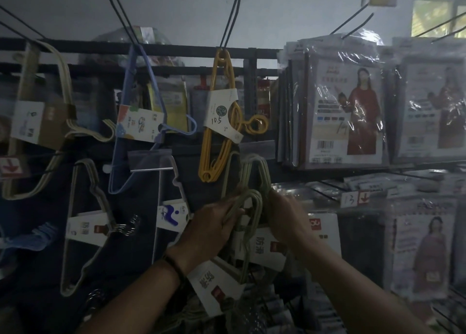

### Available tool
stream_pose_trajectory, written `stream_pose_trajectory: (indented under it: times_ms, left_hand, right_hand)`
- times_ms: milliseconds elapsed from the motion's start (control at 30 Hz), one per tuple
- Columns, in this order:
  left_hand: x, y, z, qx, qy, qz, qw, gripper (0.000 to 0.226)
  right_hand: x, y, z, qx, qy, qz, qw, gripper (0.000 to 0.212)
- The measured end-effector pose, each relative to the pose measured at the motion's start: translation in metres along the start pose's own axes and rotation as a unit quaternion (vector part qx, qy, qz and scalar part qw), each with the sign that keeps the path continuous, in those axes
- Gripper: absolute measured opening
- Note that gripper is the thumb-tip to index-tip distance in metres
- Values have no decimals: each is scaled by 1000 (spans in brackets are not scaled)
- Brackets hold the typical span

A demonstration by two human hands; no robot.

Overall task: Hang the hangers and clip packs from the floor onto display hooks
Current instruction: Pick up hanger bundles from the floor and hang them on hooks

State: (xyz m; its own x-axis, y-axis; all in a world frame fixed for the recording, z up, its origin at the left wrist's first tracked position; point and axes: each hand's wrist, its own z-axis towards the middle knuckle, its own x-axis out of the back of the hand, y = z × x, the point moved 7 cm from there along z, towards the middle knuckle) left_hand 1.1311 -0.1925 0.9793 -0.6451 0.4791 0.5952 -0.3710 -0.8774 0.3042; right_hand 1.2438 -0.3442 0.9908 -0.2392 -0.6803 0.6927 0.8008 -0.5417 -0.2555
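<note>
Caught mid-hang, gripping the grey-green hanger pack point(253, 201) with left hand point(211, 224) and right hand point(285, 215) both curled round it, just below the yellow hangers point(222, 122); next, probably threading its top loops onto a display hook hidden behind.

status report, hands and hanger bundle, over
Left hand and right hand both grip pale green wire hanger bundle with white card sleeve. Bundle raised, hung or not unclear. Matching hangers just above crowd the spot.
</note>
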Motion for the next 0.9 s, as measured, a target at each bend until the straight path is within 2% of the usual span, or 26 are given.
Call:
stream_pose_trajectory:
  times_ms: [100,200,400,533,600,700,800,833,867,900]
  left_hand:
    - [5,-2,2,3,10,-12,1000,44]
    - [14,1,8,-4,23,-27,999,52]
    - [19,8,2,-23,34,-17,999,52]
    - [27,18,7,-27,74,-39,996,27]
    - [29,22,15,-22,74,-32,997,24]
    - [28,21,22,-34,49,-7,998,38]
    - [24,25,19,-40,21,-3,999,37]
    - [24,30,17,-39,22,-9,999,33]
    - [25,34,13,-38,29,-14,999,29]
    - [26,39,10,-40,41,-18,998,26]
  right_hand:
    - [11,-6,13,8,-3,-6,1000,19]
    - [17,-10,22,10,-23,35,999,28]
    - [18,-3,19,22,-71,138,988,31]
    - [24,3,30,-1,-71,198,977,35]
    - [26,6,38,-21,-68,195,978,39]
    - [28,11,48,-35,-62,106,992,36]
    - [27,6,52,-41,-129,48,990,37]
    - [25,5,49,-50,-163,88,981,37]
    - [22,4,44,-62,-201,175,962,36]
    - [21,2,38,-78,-236,284,926,35]
